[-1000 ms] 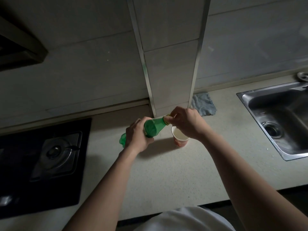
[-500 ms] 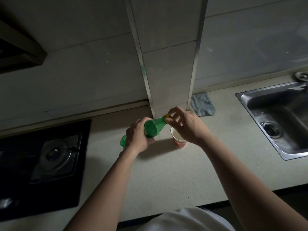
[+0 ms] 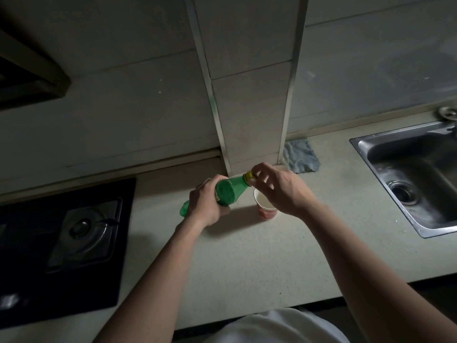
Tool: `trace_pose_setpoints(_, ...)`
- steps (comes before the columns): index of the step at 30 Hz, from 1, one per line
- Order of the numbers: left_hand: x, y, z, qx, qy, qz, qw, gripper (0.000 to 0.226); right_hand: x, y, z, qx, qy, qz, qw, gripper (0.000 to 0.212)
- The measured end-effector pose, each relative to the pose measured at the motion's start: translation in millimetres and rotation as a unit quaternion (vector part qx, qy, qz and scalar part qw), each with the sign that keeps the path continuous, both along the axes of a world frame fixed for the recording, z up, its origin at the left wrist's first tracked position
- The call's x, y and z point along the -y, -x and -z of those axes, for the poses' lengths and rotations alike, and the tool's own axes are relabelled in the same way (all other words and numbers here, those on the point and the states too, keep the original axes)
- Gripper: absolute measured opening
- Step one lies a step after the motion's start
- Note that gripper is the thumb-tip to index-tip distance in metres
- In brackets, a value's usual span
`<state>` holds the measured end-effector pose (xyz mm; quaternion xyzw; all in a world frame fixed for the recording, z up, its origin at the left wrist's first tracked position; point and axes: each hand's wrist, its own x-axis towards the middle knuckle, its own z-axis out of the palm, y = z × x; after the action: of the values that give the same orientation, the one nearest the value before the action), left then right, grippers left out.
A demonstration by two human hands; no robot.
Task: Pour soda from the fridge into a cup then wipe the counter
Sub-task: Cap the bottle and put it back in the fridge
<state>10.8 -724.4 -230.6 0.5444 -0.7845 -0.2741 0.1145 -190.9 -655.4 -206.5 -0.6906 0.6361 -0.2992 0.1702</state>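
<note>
While the left hand is keeping its fingers wrapped round the body of the green soda bottle, holding it tilted near the middle of the frame with the neck pointing up and right, the right hand is resetting itself on the yellow cap. A second ago it was closing over the cap and hiding it; now its thumb and fingers are pinching it from the side, so the yellow is showing. That is looking like another turn of unscrewing, with the cap still sitting on the neck, so no pouring is happening yet. The paper cup is standing upright on the bench, partly under the right hand and unmoved; whether it is holding anything I cannot tell. The grey cloth is lying untouched above and right of the cup.
</note>
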Motion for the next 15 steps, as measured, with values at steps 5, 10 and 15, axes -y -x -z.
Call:
trace_pose_setpoints(5, -7, 7, 1, 0.024, 0.077, -0.024, 0.996, 0.062, 4, -3, 12, 0.021, -0.003, 0.013, 1.000, 0.027)
trace_pose_setpoints(10, -7, 7, 3, 0.001, 0.104, -0.033, 0.994, 0.060, 5, -4, 8, 0.070, -0.007, 0.030, 0.997, 0.038)
trace_pose_setpoints(15, 0, 4, -2, -0.064, -0.029, -0.015, 0.997, 0.061, 5, 0, -1, 0.074, 0.023, -0.007, 0.997, 0.038)
